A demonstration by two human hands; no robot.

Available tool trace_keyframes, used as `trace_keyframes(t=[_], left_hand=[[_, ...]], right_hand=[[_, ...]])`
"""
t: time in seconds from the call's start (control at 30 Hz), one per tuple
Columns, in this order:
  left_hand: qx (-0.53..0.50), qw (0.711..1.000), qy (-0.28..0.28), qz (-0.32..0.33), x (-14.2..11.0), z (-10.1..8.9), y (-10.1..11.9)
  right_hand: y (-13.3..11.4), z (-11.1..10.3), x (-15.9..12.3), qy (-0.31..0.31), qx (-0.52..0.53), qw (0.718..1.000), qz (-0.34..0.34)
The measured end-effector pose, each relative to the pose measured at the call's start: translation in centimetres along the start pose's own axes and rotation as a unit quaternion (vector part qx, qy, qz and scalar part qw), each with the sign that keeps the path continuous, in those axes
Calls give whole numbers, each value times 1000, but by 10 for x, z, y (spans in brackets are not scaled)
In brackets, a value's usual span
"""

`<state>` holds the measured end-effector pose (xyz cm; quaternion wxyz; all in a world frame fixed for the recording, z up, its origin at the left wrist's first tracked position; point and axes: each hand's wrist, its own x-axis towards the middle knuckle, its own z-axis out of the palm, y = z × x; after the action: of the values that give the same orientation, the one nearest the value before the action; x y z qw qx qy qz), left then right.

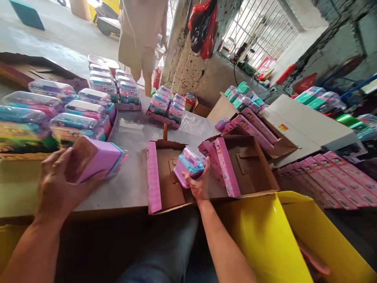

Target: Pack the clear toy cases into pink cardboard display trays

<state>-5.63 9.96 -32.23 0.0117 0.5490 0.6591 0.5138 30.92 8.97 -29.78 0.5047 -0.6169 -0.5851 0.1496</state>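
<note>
My left hand (57, 184) is wrapped round a purple plastic box (98, 157), tipped on its side above the table, its blue rim facing right. In my right hand (200, 186) is a smaller-looking purple box (191, 162) with a light-blue lid and a clear top. That second box is over an open brown cardboard tray (169, 196) with a pink printed side; whether it touches the tray floor I cannot tell. Behind my left hand stand several similar clear-topped boxes (78, 122), packed in rows.
A second open carton (250, 165) with pink printed flaps adjoins the tray. Farther back on the table (129, 137) are filled trays (163, 104). Pink flat cartons (326, 179) line the right. A yellow bin (256, 232) stands below the front edge. A person (144, 35) stands beyond.
</note>
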Motion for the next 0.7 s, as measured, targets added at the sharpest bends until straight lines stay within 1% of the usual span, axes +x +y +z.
trace_keyframes(t=[0.07, 0.13, 0.2, 0.3, 0.33, 0.37, 0.47, 0.5, 0.57, 0.63, 0.7], left_hand=[[44, 993, 49, 95, -4, 3, -7], [74, 984, 58, 154, -6, 5, -12], [102, 975, 57, 190, -8, 7, -14], [135, 958, 66, 246, -10, 11, -13], [140, 951, 73, 265, -11, 13, -12], [143, 946, 76, 281, -12, 15, -11], [123, 944, 58, 301, -19, 23, -5], [110, 946, 48, 300, -23, 25, -3], [84, 951, 29, 297, -30, 29, 1], [69, 953, 22, 293, -36, 32, 2], [77, 954, 26, 288, -38, 31, 1]], right_hand=[[2, 11, -6, 2, -30, 999, -14], [0, 9, -12, -22, -32, 999, -15], [-5, -4, -18, -78, -10, 997, 4], [-10, -31, -21, -189, 24, 981, 44], [-11, -39, -18, -212, 26, 976, 46], [-11, -46, -14, -221, 24, 974, 39], [-9, -56, 7, -220, 22, 975, 0], [-7, -55, 16, -235, 33, 971, -8], [-5, -51, 33, -299, 68, 952, -11], [-2, -44, 45, -375, 95, 922, -4], [0, -38, 52, -421, 106, 901, 11]])
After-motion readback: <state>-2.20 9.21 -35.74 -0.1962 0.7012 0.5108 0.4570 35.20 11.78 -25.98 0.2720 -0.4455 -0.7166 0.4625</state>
